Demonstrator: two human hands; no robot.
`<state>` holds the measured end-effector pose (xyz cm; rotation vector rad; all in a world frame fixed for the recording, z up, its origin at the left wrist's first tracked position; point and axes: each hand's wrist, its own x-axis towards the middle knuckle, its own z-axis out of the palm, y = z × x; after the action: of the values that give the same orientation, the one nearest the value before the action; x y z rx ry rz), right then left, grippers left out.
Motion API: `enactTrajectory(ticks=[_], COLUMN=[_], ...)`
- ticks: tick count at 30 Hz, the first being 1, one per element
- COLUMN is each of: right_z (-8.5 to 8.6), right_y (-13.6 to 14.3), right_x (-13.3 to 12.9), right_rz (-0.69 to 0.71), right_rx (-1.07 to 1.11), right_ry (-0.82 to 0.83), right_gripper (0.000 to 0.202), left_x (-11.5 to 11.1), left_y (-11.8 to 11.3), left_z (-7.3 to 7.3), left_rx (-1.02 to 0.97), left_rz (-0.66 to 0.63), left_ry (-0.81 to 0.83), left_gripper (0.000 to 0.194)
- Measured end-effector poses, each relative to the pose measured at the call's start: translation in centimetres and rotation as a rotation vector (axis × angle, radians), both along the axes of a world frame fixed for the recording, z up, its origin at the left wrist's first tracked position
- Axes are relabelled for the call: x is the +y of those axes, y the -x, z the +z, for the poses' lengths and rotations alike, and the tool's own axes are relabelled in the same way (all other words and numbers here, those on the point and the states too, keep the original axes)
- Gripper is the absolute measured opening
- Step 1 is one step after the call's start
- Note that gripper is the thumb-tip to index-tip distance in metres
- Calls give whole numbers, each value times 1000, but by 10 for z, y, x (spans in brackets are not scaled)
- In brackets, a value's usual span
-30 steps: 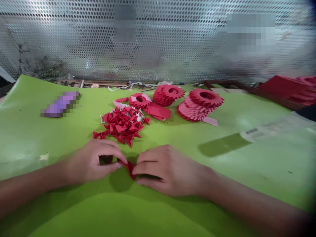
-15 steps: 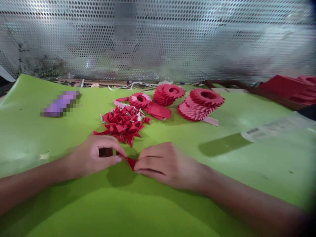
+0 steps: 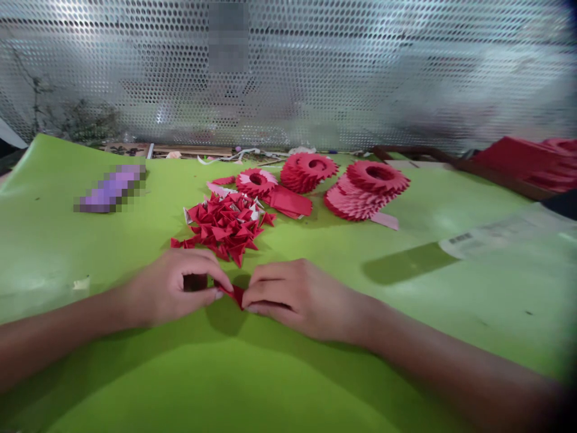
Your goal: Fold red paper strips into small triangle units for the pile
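Observation:
Between my two hands is a small piece of folded red paper point(image 3: 237, 295), held just above the green tabletop. My left hand point(image 3: 175, 285) pinches its left end between thumb and forefinger. My right hand point(image 3: 295, 299) grips the other end with the fingers closed together, hiding part of the paper. Right beyond my hands lies a heap of red folded paper triangles point(image 3: 225, 228), with a few white and pink ones among them. Behind the heap is a flat stack of red paper slips point(image 3: 291, 202).
A small red-and-pink paper ring point(image 3: 256, 181), a red stacked ring point(image 3: 308, 172) and a taller pink-and-red one point(image 3: 366, 191) stand farther back. A blurred purple object point(image 3: 110, 189) lies left. At right are a clear plastic sleeve point(image 3: 491, 233) and a tray edge point(image 3: 500, 175) with red paper.
My right hand has shifted slightly left, closer to my left hand. Less of the folded red paper shows between the fingers. Everything else on the table stays where it was.

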<state>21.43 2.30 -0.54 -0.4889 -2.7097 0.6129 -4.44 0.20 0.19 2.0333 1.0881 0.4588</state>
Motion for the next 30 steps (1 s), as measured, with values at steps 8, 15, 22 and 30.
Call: enactTrajectory(ticks=[8,15,22,30], right_z=[3,6,9,9], right_y=[4,7,12,9], right_x=[0,1,-3,-6], right_rz=[-100,-164,-287,-454], right_rx=[-33,-89,-126,-178], right_ry=[168,280,344,312], right_gripper=[17,17,7,31], left_x=[1,-1,0,-5], left_y=[0,1,-1,-4], left_z=[-1,-1,1,-1], left_rx=[-13,-26,-33,-43], left_rz=[-10,-10,-12,142], left_ry=[-29,-23,-22,48], left_gripper=[16,16,16,16])
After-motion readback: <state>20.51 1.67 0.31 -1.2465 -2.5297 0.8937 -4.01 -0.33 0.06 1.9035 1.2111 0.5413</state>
